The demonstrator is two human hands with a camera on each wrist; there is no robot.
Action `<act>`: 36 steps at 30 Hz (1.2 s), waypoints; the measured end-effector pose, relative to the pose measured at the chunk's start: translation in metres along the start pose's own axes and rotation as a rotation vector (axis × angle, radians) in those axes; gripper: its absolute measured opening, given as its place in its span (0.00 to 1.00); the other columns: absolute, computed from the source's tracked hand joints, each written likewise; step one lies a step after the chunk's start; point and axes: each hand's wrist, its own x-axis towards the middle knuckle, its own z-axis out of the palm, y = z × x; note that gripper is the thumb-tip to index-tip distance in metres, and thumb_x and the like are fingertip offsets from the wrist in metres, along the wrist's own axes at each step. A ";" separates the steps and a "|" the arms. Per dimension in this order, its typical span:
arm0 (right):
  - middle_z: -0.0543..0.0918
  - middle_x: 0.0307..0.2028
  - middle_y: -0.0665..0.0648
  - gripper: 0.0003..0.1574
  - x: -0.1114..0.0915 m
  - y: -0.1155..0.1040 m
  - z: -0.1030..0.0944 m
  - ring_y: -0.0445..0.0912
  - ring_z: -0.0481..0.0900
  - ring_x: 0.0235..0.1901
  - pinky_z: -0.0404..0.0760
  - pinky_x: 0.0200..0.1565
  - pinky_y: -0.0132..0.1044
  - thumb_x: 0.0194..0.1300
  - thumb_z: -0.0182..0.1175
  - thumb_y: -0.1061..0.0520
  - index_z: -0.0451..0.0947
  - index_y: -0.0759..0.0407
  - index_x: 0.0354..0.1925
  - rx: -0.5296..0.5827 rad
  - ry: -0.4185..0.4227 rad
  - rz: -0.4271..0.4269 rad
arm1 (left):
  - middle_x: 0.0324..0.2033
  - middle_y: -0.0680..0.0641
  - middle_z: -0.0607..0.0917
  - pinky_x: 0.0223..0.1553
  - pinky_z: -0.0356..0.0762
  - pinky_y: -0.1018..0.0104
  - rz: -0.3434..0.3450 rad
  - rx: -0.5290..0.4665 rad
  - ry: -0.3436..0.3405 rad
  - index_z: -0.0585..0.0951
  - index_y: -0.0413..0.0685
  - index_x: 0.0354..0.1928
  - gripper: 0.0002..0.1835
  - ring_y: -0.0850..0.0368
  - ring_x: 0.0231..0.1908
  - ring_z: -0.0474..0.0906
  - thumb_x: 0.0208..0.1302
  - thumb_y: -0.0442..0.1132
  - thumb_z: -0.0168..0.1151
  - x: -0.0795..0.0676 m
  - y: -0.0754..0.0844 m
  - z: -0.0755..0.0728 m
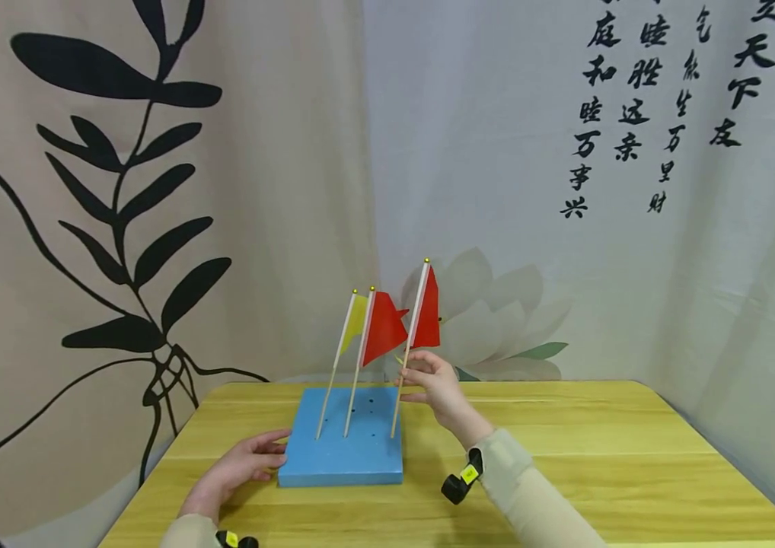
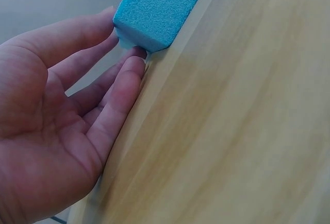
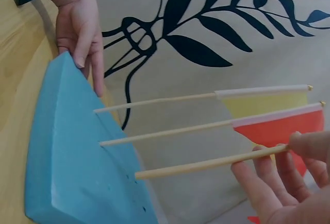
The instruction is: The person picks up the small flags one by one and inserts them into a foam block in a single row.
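Note:
In the head view, my right hand [image 1: 437, 384] pinches the thin wooden stick of a small red flag [image 1: 427, 312] between thumb and fingertips. The flag leans slightly right, its lower stick end [image 3: 144, 174] right at the top of a blue foam block [image 1: 339, 470]. To its left, a second red flag [image 1: 382, 331] and a yellow flag [image 1: 356, 323] stand tilted, their sticks in the block. My left hand [image 1: 243, 466] touches the block's left edge with fairly straight fingers. Up close in the left wrist view, its fingertips [image 2: 135, 64] meet the block's corner.
Several small dark holes [image 1: 371, 399] dot the block's top. Below it lies a yellow wood-grain table [image 1: 566, 457]. Behind the table hangs a pale curtain [image 1: 291, 190] with a black plant print and dark writing. Each wrist wears a black strap camera [image 1: 459, 483].

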 end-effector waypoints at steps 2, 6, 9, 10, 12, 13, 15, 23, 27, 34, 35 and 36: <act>0.74 0.40 0.67 0.19 0.002 0.003 0.005 0.60 0.76 0.38 0.73 0.38 0.55 0.57 0.58 0.61 0.68 0.66 0.47 -0.017 -0.004 -0.004 | 0.54 0.38 0.68 0.38 0.72 0.57 0.003 0.001 0.002 0.60 0.42 0.64 0.33 0.52 0.45 0.73 0.59 0.43 0.57 0.000 0.000 0.000; 0.73 0.42 0.69 0.20 0.005 0.008 0.016 0.56 0.78 0.36 0.72 0.39 0.56 0.59 0.57 0.62 0.66 0.68 0.49 -0.038 -0.004 0.007 | 0.54 0.38 0.69 0.38 0.73 0.57 0.009 0.006 0.005 0.60 0.42 0.64 0.32 0.52 0.45 0.73 0.59 0.43 0.57 -0.001 0.001 0.001; 0.73 0.43 0.70 0.20 0.004 0.009 0.022 0.59 0.76 0.39 0.72 0.40 0.55 0.60 0.56 0.63 0.66 0.69 0.50 -0.043 -0.006 0.012 | 0.53 0.38 0.69 0.38 0.73 0.57 0.013 0.008 0.002 0.60 0.41 0.64 0.32 0.52 0.44 0.73 0.59 0.42 0.57 -0.002 0.001 0.002; 0.73 0.42 0.68 0.20 0.005 0.011 0.023 0.60 0.76 0.39 0.73 0.39 0.54 0.59 0.56 0.62 0.67 0.68 0.49 -0.048 -0.002 0.008 | 0.53 0.38 0.70 0.38 0.73 0.57 0.011 0.008 0.003 0.60 0.41 0.64 0.32 0.52 0.44 0.73 0.59 0.42 0.57 -0.002 0.001 0.002; 0.72 0.43 0.70 0.19 0.007 0.015 0.024 0.61 0.75 0.40 0.74 0.39 0.53 0.59 0.56 0.62 0.68 0.66 0.48 -0.053 0.004 0.002 | 0.53 0.38 0.70 0.37 0.73 0.57 0.010 0.011 0.004 0.60 0.41 0.64 0.32 0.52 0.44 0.73 0.59 0.42 0.57 -0.002 0.002 0.003; 0.72 0.43 0.70 0.18 0.007 0.017 0.024 0.62 0.75 0.40 0.75 0.38 0.52 0.59 0.56 0.62 0.68 0.65 0.48 -0.059 0.007 -0.002 | 0.53 0.38 0.70 0.37 0.73 0.57 0.010 0.012 0.005 0.60 0.41 0.64 0.32 0.52 0.44 0.73 0.59 0.42 0.57 -0.003 0.002 0.003; 0.72 0.44 0.70 0.17 0.012 0.025 0.023 0.59 0.76 0.39 0.76 0.37 0.50 0.58 0.57 0.62 0.69 0.63 0.46 -0.061 0.021 -0.008 | 0.53 0.39 0.70 0.37 0.73 0.57 0.008 0.015 0.010 0.60 0.41 0.64 0.32 0.52 0.44 0.73 0.59 0.42 0.57 -0.003 0.003 0.004; 0.75 0.38 0.67 0.14 0.008 0.020 0.031 0.56 0.78 0.35 0.75 0.37 0.53 0.59 0.54 0.66 0.69 0.67 0.45 -0.073 0.031 -0.007 | 0.57 0.35 0.65 0.39 0.72 0.56 0.027 -0.019 -0.018 0.58 0.39 0.64 0.32 0.51 0.45 0.73 0.60 0.40 0.56 -0.004 0.004 0.001; 0.73 0.40 0.71 0.11 0.008 0.022 0.033 0.53 0.79 0.33 0.75 0.36 0.53 0.60 0.53 0.67 0.70 0.66 0.43 -0.085 0.040 -0.013 | 0.57 0.36 0.66 0.39 0.72 0.57 0.022 -0.021 -0.021 0.58 0.39 0.64 0.33 0.51 0.45 0.73 0.60 0.41 0.56 -0.003 0.003 0.001; 0.75 0.40 0.67 0.13 0.019 0.040 0.029 0.54 0.78 0.35 0.77 0.35 0.48 0.60 0.56 0.61 0.70 0.63 0.44 -0.092 0.057 -0.045 | 0.56 0.38 0.67 0.40 0.72 0.57 0.015 -0.015 -0.016 0.59 0.40 0.64 0.32 0.51 0.45 0.73 0.60 0.41 0.56 -0.002 0.001 0.000; 0.75 0.40 0.65 0.13 0.021 0.041 0.028 0.54 0.78 0.35 0.77 0.35 0.48 0.60 0.56 0.61 0.69 0.63 0.44 -0.088 0.058 -0.050 | 0.56 0.38 0.67 0.40 0.72 0.57 0.015 -0.016 -0.017 0.59 0.40 0.64 0.32 0.51 0.46 0.73 0.60 0.41 0.56 -0.002 0.001 0.000; 0.76 0.40 0.65 0.13 0.022 0.042 0.028 0.53 0.78 0.35 0.77 0.35 0.48 0.60 0.56 0.61 0.69 0.64 0.44 -0.086 0.060 -0.053 | 0.57 0.38 0.67 0.40 0.72 0.57 0.012 -0.015 -0.018 0.58 0.41 0.64 0.32 0.51 0.46 0.73 0.60 0.41 0.56 -0.002 0.001 0.000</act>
